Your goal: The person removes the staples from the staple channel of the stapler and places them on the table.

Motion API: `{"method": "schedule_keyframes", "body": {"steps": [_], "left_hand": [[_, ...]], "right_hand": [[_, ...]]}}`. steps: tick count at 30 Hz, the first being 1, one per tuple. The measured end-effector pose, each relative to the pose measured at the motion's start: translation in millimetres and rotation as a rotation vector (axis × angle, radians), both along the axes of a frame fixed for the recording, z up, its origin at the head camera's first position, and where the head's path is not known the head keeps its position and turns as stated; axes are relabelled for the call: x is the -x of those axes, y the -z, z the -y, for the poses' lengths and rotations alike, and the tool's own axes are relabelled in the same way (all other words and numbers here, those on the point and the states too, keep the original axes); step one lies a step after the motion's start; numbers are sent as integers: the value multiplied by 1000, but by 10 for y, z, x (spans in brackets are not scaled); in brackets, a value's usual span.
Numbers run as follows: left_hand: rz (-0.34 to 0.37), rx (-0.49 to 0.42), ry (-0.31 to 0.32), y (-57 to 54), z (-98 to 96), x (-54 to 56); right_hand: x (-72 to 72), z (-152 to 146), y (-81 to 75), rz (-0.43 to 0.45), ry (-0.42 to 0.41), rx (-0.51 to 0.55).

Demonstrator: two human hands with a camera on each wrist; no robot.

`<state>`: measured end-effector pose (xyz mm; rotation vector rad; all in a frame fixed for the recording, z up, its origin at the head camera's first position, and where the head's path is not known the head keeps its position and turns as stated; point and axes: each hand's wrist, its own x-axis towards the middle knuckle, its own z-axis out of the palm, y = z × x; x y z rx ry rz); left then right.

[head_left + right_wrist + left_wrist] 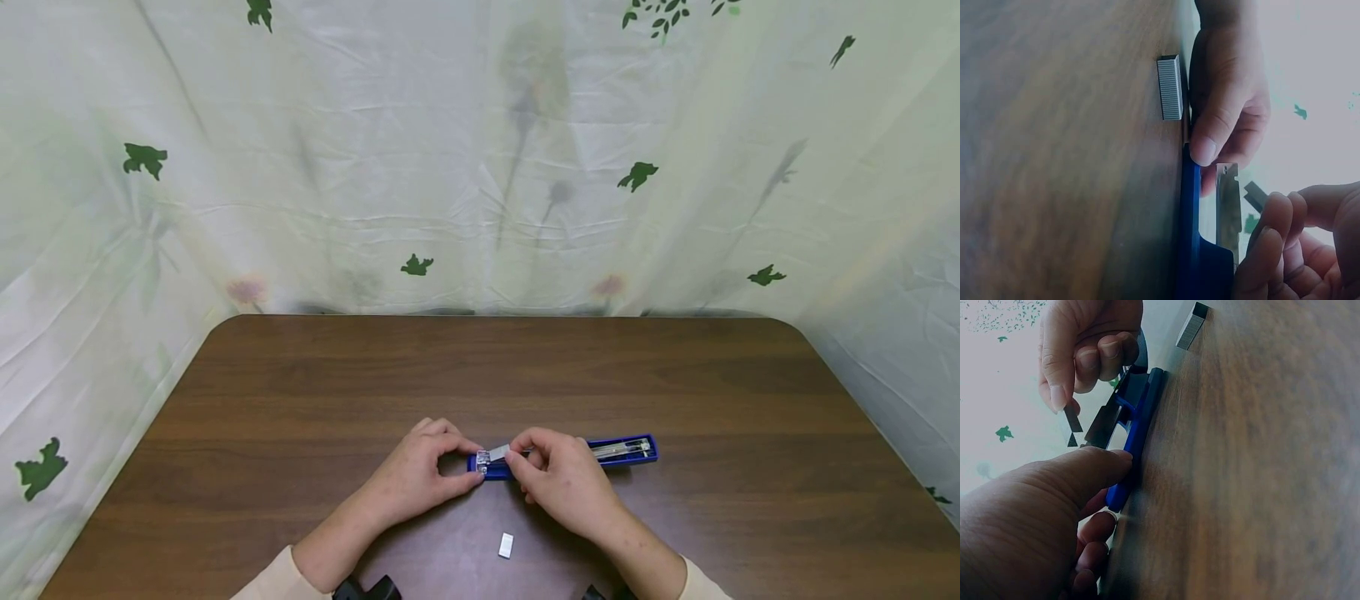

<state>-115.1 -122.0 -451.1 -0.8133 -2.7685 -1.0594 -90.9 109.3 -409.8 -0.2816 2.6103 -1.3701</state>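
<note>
A blue stapler (pixel 651 448) lies opened out on the table, its metal magazine (pixel 1229 206) exposed. My left hand (pixel 416 471) grips the stapler's left end between thumb and fingers, with the thumb on the near side. Over the magazine my right hand (pixel 566 479) pinches a short strip of staples (pixel 498 452) between thumb and index finger. In the right wrist view that strip (pixel 1255 195) is held tilted, apart from the magazine. A second strip of staples (pixel 506 546) rests on the table in front of the stapler.
The brown wooden table (pixel 337 375) has rounded far corners. Behind it and along both sides hangs a pale curtain (pixel 450 167) with green leaf shapes. Two dark objects (pixel 367 588) show at the bottom edge near the forearms.
</note>
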Motion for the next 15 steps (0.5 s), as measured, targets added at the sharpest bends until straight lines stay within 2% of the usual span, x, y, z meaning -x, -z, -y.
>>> {"method": "schedule_keyframes", "body": {"steps": [6, 15], "left_hand": [[-8, -4, 2, 7, 1, 0], [-21, 3, 0, 7, -9, 8]], "right_hand": [[-8, 5, 1, -6, -25, 15], [-16, 15, 35, 1, -132, -27]]}}
